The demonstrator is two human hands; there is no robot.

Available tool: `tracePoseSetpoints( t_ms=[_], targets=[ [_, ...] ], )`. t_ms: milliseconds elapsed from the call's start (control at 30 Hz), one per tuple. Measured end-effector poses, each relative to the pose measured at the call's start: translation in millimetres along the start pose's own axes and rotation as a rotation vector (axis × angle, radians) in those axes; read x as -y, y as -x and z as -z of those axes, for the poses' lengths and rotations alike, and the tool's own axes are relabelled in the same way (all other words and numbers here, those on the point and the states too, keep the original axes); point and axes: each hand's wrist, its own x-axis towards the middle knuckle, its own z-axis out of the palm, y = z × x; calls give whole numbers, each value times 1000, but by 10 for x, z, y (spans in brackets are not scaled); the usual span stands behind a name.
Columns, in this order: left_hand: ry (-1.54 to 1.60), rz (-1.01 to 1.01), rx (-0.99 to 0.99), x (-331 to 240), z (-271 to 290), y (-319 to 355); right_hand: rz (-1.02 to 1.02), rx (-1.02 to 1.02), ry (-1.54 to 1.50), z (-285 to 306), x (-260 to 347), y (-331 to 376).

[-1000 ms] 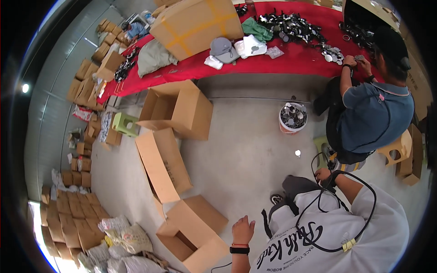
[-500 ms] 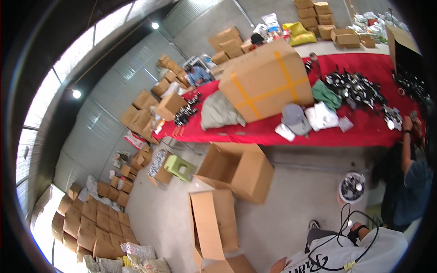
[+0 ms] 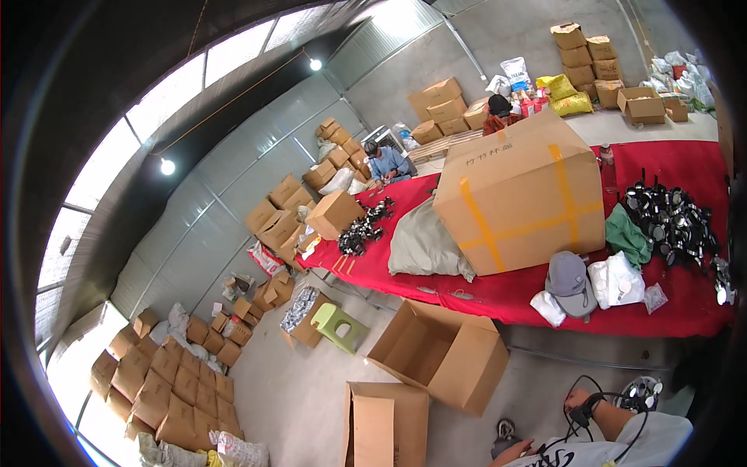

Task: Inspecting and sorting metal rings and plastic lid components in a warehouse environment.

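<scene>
Cardboard is lying nearest the lower edge: an open brown corrugated box (image 3: 440,354) is sitting on the smooth grey concrete floor just beside a second flap-open brown carton (image 3: 385,420), both below the red cloth-covered table (image 3: 506,300). A large yellow-taped brown box (image 3: 521,194) is resting on that cloth between a slumped grey fabric sack (image 3: 424,245) and a soft grey cap (image 3: 570,282). The wearer's own hands are staying out of the picture, while a white-shirted co-worker's hand (image 3: 580,403), black-strapped at the wrist, is showing too small to tell whether it is open or closed.
</scene>
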Motion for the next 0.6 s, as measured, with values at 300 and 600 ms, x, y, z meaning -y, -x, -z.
tracePoseSetpoints(
  t_ms=[300, 600],
  targets=[
    [-192, -32, 382, -243, 1686, -1293, -276, 140, 744, 333, 223, 198],
    [-573, -431, 759, -166, 2659, -2604, -921, -894, -396, -201, 523, 805]
  ],
)
